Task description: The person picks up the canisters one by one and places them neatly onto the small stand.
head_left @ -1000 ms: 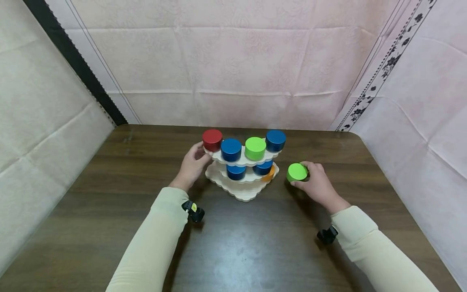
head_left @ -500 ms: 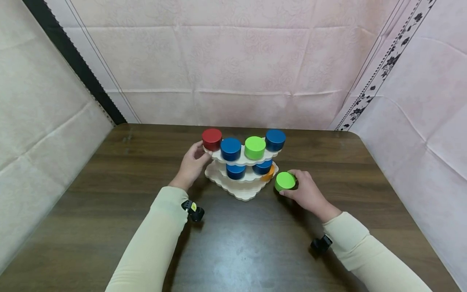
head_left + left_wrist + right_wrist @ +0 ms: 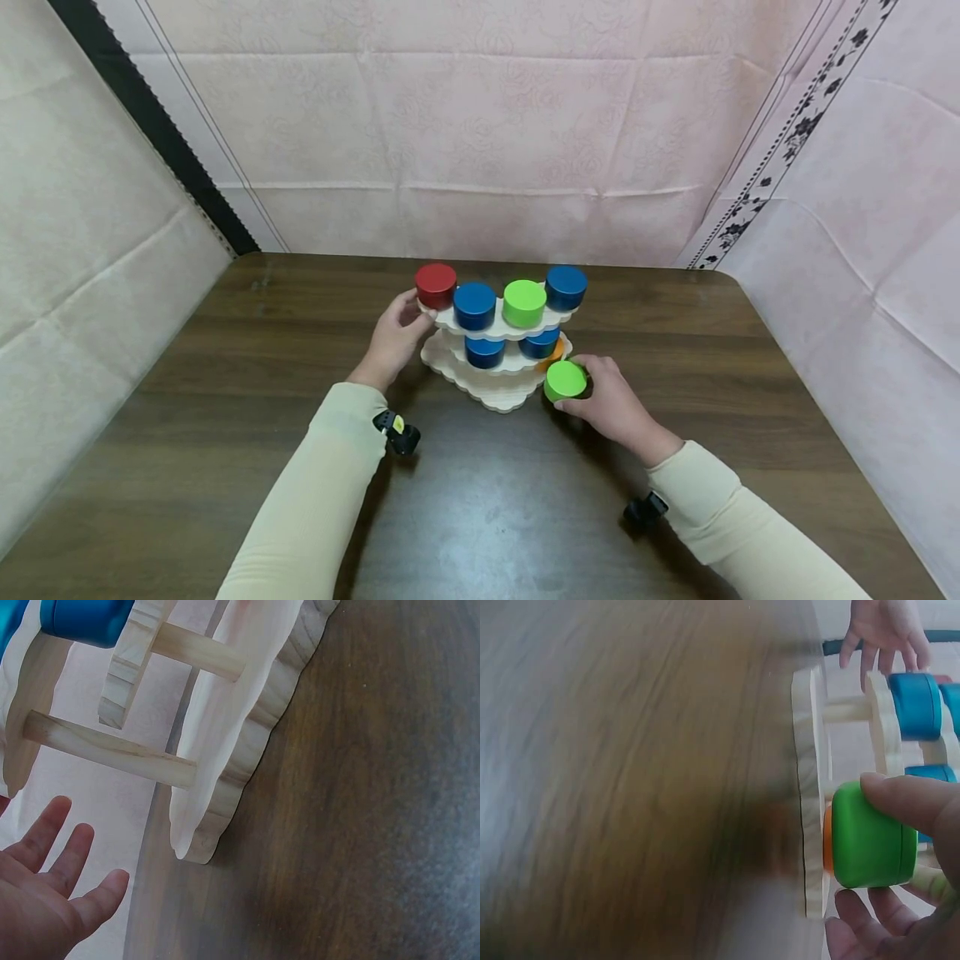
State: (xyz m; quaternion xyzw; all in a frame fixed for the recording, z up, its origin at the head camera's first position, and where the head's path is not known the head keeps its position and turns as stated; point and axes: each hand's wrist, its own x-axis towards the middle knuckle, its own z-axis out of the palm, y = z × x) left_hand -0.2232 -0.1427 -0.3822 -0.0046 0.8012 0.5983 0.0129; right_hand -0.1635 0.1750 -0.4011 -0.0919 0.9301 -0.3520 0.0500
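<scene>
A three-tiered pale wooden stand with scalloped edges sits on the table. A red cylinder, two blue cylinders and a green cylinder are on its top tier. Below are two more blue cylinders and an orange piece, partly hidden. My left hand pinches the top tier's left end by the red cylinder; its other fingers spread free in the left wrist view. My right hand grips another green cylinder between thumb and fingers, at the stand's right front edge, close to the orange piece.
The brown wooden table extends around the stand on all sides. Pale cloth hangs behind it and on both sides. A black camera is on each wrist, the left camera standing close to the table.
My right hand has moved left and toward me with the green cylinder, from well right of the stand to its right front edge. The left hand and the stand have stayed put.
</scene>
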